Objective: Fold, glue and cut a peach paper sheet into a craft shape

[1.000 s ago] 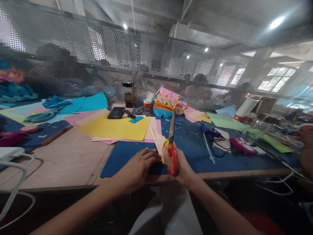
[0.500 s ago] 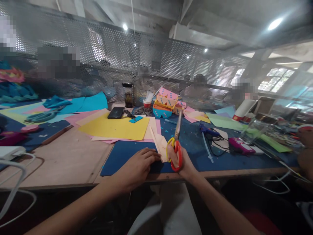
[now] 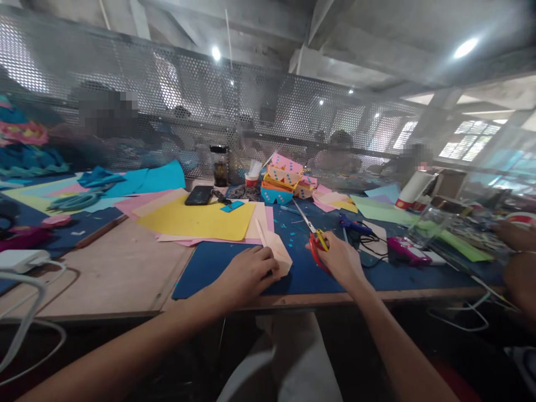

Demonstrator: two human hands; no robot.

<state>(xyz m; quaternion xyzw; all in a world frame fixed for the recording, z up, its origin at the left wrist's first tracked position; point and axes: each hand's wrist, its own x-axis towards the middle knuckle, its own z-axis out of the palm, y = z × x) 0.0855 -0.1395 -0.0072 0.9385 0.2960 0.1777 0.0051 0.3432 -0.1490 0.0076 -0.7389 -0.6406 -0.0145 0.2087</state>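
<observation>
Folded peach paper [image 3: 281, 251] lies on the blue mat [image 3: 213, 265] at the table's front. My left hand [image 3: 253, 268] is closed over the paper's left edge, fingers curled on it. Farther right, my right hand [image 3: 341, 258] grips scissors [image 3: 317, 245] by their red and yellow handles. The blades look nearly closed and point away to the upper left, apart from the paper. Small blue scraps are scattered on the mat beyond the peach piece.
Yellow sheets [image 3: 201, 218] with a phone [image 3: 199, 195] lie at left. Decorated paper pieces [image 3: 277, 192] are stacked behind. A blue glue gun [image 3: 354, 223], a purple device [image 3: 408, 251] and a glass jar [image 3: 433, 223] stand right. A white cable [image 3: 39, 285] hangs at far left.
My right hand has moved right with the scissors, away from the paper, and the blades now tilt left. My left hand has shifted slightly onto the paper.
</observation>
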